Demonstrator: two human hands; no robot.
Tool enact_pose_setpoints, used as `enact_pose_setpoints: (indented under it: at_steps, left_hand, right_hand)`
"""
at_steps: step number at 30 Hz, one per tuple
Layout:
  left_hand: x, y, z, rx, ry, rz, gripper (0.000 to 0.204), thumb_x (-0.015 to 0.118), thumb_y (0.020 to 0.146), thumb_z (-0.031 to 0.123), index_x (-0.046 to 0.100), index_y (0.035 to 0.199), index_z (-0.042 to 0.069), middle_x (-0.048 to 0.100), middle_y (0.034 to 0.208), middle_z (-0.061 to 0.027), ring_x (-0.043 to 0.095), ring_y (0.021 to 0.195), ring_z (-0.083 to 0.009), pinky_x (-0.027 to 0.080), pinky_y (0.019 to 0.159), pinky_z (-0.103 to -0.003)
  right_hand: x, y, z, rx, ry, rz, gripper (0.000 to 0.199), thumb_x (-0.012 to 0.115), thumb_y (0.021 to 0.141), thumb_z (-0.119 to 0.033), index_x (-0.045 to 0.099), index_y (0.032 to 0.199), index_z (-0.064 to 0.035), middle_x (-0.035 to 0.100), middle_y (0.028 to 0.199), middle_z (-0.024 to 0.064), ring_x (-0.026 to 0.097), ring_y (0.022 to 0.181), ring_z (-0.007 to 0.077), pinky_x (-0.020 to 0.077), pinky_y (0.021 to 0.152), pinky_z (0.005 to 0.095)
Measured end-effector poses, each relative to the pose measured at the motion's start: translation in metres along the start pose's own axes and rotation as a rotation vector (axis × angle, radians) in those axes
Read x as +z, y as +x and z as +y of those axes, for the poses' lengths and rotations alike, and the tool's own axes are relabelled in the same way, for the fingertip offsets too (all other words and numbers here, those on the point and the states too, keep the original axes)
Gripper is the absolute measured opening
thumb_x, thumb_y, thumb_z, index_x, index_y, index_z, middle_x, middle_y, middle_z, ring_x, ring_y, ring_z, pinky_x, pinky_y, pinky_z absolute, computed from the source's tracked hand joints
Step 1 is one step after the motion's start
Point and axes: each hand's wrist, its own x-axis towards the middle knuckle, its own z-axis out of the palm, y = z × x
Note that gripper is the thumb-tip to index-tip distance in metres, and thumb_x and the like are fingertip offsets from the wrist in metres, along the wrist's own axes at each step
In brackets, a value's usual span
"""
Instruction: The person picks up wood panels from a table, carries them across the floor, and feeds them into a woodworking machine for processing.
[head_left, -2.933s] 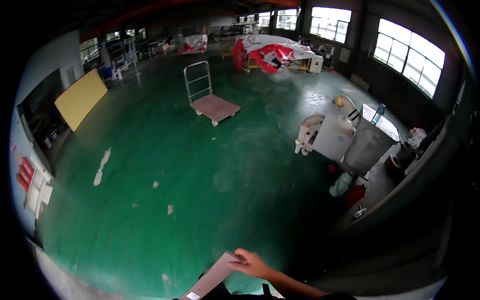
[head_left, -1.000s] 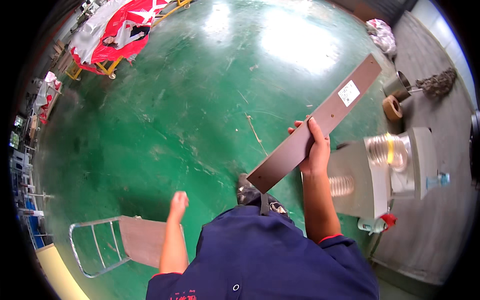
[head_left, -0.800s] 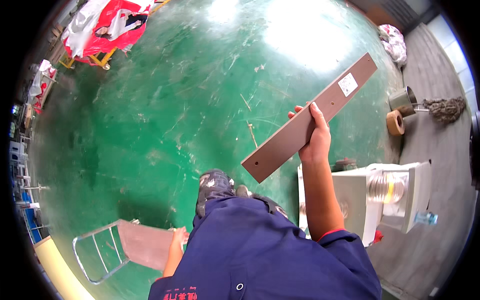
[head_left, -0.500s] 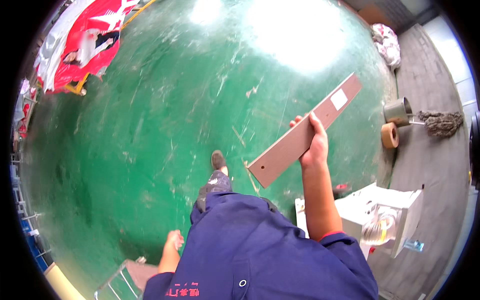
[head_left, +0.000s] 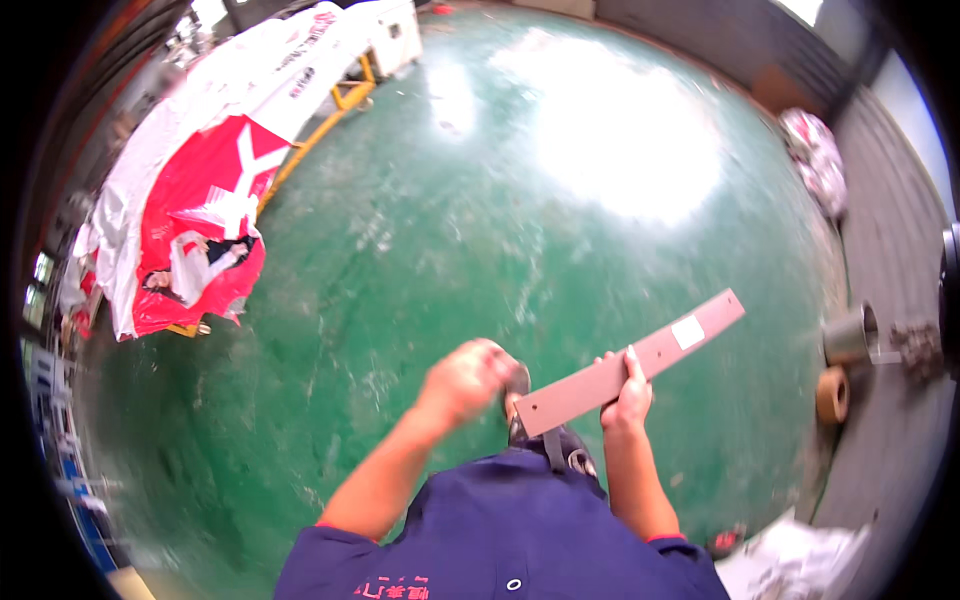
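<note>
Right hand, forearm raised from lower frame, grips a long brown board slanting toward centre right over the green floor; left hand blurred, loosely fisted, empty.

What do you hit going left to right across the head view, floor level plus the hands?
Red and white banner → left hand → right hand gripping the long brown board → metal cylinder, with a tape roll just below it.
</note>
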Motion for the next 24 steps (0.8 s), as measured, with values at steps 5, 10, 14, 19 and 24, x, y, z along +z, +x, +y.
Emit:
enact_pose_setpoints:
  at_steps: [5,10,14,19,24]
  left_hand:
    - [-0.027,0.146,0.02,0.11,0.422,0.212,0.045,0.056,0.093,0.047,0.062,0.103,0.004,0.066,0.098,-0.0154,0.064,0.089,-0.032,0.051,0.078,-0.043]
    - [-0.065,0.307,-0.065,0.051,0.273,0.318,0.037,0.053,0.097,0.042,0.057,0.081,0.008,0.064,0.072,-0.0137,0.064,0.069,-0.0342,0.051,0.059,-0.046]
    - [-0.091,0.47,-0.146,0.07,-0.011,0.242,0.036,0.05,0.099,0.038,0.057,0.085,0.006,0.063,0.069,-0.0151,0.064,0.065,-0.0368,0.05,0.056,-0.047]
    - [-0.135,0.675,-0.199,0.092,-0.253,-0.102,0.036,0.046,0.103,0.039,0.06,0.092,0.007,0.061,0.07,-0.0208,0.06,0.069,-0.0428,0.048,0.058,-0.047]
    - [-0.232,0.862,-0.249,-0.054,-0.273,-0.165,0.049,0.039,0.103,0.048,0.065,0.097,0.007,0.068,0.085,-0.018,0.064,0.081,-0.0382,0.049,0.074,-0.043]
  right_hand:
    - [0.195,0.062,0.036,0.012,-0.197,-0.201,0.026,0.067,0.093,-0.011,0.052,0.112,-0.0013,0.065,0.094,0.0129,0.067,0.078,0.0268,0.0584,0.071,0.0411]
    - [0.357,0.148,0.063,-0.008,-0.242,-0.386,0.02,0.066,0.093,-0.008,0.055,0.109,-0.002,0.065,0.095,0.012,0.067,0.086,0.0249,0.0595,0.078,0.0423]
    - [0.461,0.265,0.095,-0.03,-0.276,-0.343,0.019,0.065,0.093,-0.005,0.055,0.108,-0.0011,0.063,0.097,0.0111,0.067,0.089,0.0245,0.0608,0.079,0.0441]
    - [0.579,0.374,0.081,-0.227,-0.34,-0.189,0.023,0.066,0.094,-0.012,0.055,0.11,-0.0003,0.067,0.093,0.0151,0.068,0.079,0.0276,0.0592,0.074,0.0399]
    - [0.712,0.472,0.022,-0.514,-0.354,-0.184,0.025,0.066,0.095,-0.014,0.055,0.111,0.0013,0.067,0.094,0.015,0.067,0.083,0.0247,0.0585,0.077,0.0381]
